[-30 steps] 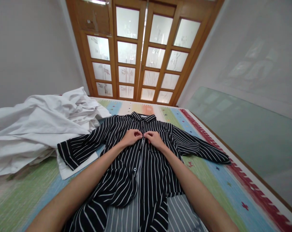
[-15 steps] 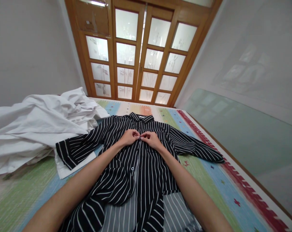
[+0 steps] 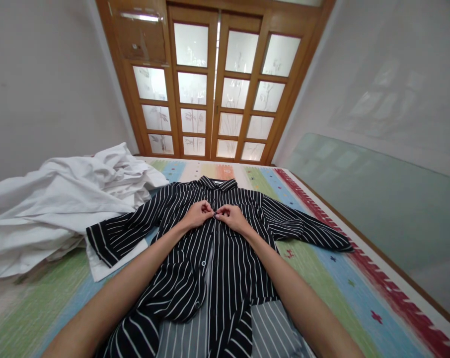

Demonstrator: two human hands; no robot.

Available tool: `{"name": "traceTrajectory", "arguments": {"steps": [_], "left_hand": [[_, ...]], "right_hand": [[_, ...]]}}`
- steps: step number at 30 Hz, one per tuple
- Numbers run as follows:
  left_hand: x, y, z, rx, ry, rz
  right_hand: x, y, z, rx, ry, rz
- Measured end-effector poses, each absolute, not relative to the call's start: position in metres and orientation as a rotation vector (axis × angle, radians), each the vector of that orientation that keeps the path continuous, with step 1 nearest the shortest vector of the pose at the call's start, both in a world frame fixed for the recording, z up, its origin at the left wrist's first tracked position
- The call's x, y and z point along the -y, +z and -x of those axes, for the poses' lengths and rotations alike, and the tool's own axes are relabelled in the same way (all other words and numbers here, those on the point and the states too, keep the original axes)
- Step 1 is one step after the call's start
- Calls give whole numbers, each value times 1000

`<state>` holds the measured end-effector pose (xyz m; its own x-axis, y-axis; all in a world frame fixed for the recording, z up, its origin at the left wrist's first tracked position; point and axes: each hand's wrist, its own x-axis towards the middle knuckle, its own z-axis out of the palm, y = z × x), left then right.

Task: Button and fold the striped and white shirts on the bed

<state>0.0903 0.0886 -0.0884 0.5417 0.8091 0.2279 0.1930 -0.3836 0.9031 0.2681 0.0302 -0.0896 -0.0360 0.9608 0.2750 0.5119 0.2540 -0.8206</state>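
Note:
A black shirt [image 3: 232, 258] with white stripes lies face up, its collar away from me and its sleeves spread to both sides. At chest height my left hand [image 3: 199, 214] pinches the edge of the front opening. My right hand [image 3: 231, 218] pinches the opposite edge, its fingertips almost touching the left ones. Whatever small button sits between the fingertips is too small to make out. Lower down, the front hangs apart, with a pale button [image 3: 203, 263] showing on the left edge. Near the hem the grey inner side of the cloth is visible.
Crumpled white cloth [image 3: 68, 194] is heaped at the left, partly under the left cuff. Beneath everything is a colourful striped cover [image 3: 322, 268]. A greenish panel [image 3: 374, 204] stands along the right wall. Wooden doors with glass panes [image 3: 217, 84] are at the back.
Both hands stay at the same spot on the shirt front, with only small finger movements. The view shifts slightly; the shirt lies as before.

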Motion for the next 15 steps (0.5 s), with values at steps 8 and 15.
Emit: {"name": "traceTrajectory", "arguments": {"steps": [8,15], "left_hand": [[-81,-80,-90,-911,871,-1936],[-80,-78,-87,-889,843,-2016]], "right_hand": [[-30,-90,-264,1670,613,1348],[-28,-88,-265,1707,602,1329]]}}
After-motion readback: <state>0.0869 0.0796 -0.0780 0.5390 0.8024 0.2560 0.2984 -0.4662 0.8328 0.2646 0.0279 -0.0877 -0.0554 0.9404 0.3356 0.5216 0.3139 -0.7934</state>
